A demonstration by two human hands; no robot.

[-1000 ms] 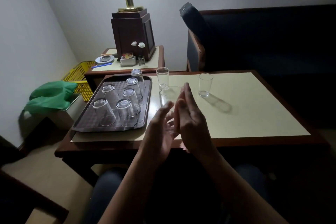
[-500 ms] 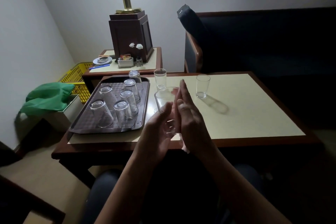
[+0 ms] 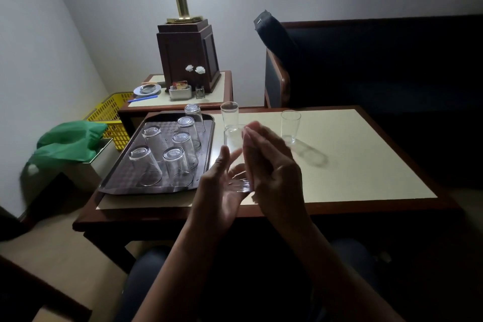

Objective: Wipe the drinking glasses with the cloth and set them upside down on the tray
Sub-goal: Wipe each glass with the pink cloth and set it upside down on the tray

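The fingers (image 3: 254,138) of the right hand (image 3: 271,172) lie straight and pressed together, flat against the side of a clear glass (image 3: 233,140). Opposite them the fingers (image 3: 226,159) of the left hand (image 3: 222,188) are loosely spread and nearly straight, with the palm turned up so that the base of the glass sits in it. The glass is thus sandwiched between two flat hands rather than gripped, lifted above the near edge of the table (image 3: 366,165) with its mouth pointing away from the person. That hold suits rolling or rubbing the wall dry, and it keeps fingertips off the rim. A pale scrap (image 3: 254,197) peeks out under the heel of the right hand (probably the cloth, though it is too small and dim to be sure), which would explain the flat palm pressing on the glass. Beyond the hands, two upright glasses (image 3: 290,125) stand on the table, near each other and just right of the tray (image 3: 122,187), apparently waiting their turn. On the tray six glasses (image 3: 175,165) stand mouth down in rough rows, leaving its near right corner bare, which looks like the likeliest spot for this one.
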